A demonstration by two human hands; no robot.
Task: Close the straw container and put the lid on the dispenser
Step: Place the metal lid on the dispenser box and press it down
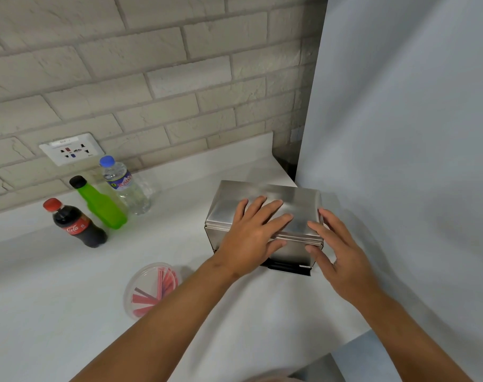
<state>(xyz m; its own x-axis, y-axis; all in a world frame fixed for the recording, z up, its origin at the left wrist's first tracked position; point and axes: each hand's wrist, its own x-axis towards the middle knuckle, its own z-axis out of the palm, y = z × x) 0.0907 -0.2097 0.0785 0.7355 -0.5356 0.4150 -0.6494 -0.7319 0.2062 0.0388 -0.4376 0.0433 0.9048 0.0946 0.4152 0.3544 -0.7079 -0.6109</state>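
Left hand (251, 232) spread flat on lid (265, 205), apparently seated on dispenser (287, 252); right hand (342, 257) open at its edge.

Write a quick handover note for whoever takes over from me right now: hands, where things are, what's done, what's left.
Left hand: flat on the dispenser lid, holding nothing.
Right hand: open, fingers at the lid's right front corner.
Steel dispenser: on the white counter by the wall, lid on top.
Straw container: near left, clear lid on.
Left: check the lid's seating, withdraw hands.
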